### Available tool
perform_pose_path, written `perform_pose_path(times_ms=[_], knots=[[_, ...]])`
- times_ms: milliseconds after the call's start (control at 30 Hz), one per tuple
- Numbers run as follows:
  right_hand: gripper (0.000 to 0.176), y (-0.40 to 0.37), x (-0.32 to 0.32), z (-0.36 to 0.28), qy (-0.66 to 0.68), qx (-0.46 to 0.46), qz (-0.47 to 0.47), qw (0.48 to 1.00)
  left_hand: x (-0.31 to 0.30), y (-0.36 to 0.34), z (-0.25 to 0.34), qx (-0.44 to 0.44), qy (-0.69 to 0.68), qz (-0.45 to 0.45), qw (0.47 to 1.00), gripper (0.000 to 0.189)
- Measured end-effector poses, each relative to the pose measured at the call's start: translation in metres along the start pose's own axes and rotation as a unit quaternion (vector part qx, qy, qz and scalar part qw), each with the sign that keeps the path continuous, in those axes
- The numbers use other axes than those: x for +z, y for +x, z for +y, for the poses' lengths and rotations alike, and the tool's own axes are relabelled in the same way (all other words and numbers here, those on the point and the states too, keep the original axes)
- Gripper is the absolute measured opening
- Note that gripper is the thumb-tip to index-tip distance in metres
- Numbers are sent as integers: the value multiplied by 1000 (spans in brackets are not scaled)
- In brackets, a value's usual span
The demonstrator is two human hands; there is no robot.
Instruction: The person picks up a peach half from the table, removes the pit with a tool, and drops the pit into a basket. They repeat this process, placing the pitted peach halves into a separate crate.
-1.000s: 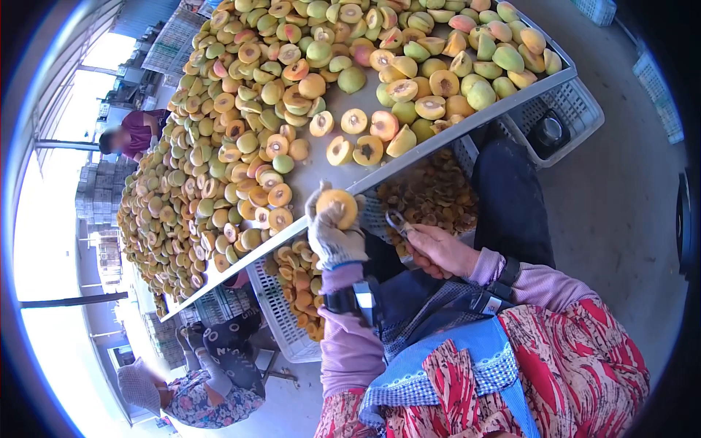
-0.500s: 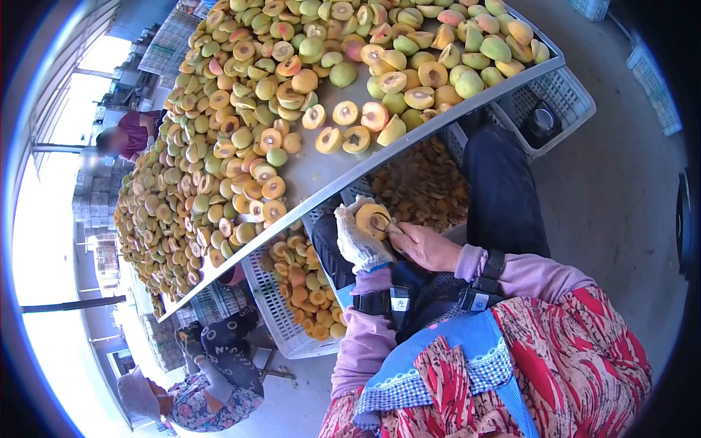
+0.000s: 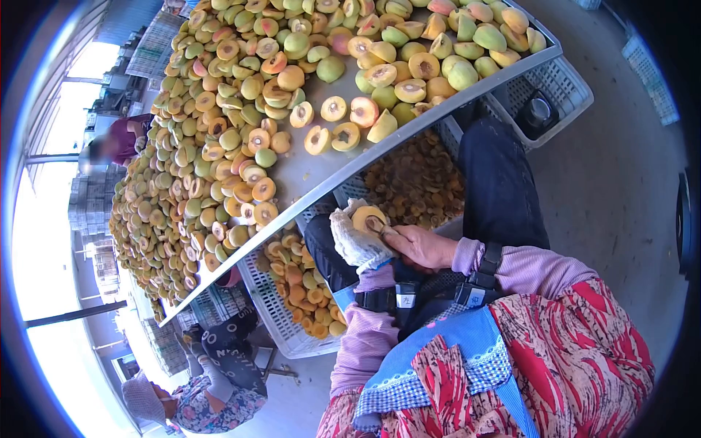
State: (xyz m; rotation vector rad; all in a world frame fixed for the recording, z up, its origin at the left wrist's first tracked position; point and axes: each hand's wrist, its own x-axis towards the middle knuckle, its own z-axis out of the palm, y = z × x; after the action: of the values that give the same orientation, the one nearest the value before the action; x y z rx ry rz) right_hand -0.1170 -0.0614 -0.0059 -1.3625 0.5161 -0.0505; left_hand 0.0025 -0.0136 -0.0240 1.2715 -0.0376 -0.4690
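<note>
My left hand (image 3: 355,239), in a white knit glove, is wrapped round a halved yellow peach (image 3: 367,217), cut face towards my right. My bare right hand (image 3: 421,246) is closed on a small tool (image 3: 381,225), whose thin metal end meets the peach's cut face; its handle is mostly hidden in the fingers. Both hands are above my lap, below the edge of a metal table (image 3: 321,175) heaped with halved peaches (image 3: 219,131). Beneath the hands' far side lies a heap of brownish peach scraps (image 3: 416,179).
A white crate (image 3: 281,321) of peach halves stands left of my legs. At the right, another crate (image 3: 577,91) holds a dark round object (image 3: 539,109). One person (image 3: 212,387) sits at the lower left; another (image 3: 128,140) is beyond the table.
The view has shifted slightly. My left hand has turned the peach a little, and my right hand's tool has moved along its cut face.
</note>
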Motion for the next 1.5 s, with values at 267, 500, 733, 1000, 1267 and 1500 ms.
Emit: perform_pose_path(times_ms=[267, 500, 733, 1000, 1267, 1500], knots=[[45, 8, -11, 6, 52, 102, -89, 989, 4, -6, 5, 23, 82, -27, 996, 30], [45, 9, -13, 7, 117, 149, -97, 977, 10, -6, -2, 90, 80, -20, 992, 30], [41, 8, -26, 0, 111, 148, -125, 975, 5, 7, 3, -182, -27, -52, 982, 39], [42, 1, -21, 1, 88, 147, -137, 976, 9, -8, 9, -144, 33, -6, 989, 46], [40, -4, -33, 0, 222, 269, -251, 903, 4, -15, 15, -53, 144, -96, 984, 32], [41, -13, -29, 8, 310, 279, -293, 860, 2, -22, 29, -77, 152, -215, 962, 27]])
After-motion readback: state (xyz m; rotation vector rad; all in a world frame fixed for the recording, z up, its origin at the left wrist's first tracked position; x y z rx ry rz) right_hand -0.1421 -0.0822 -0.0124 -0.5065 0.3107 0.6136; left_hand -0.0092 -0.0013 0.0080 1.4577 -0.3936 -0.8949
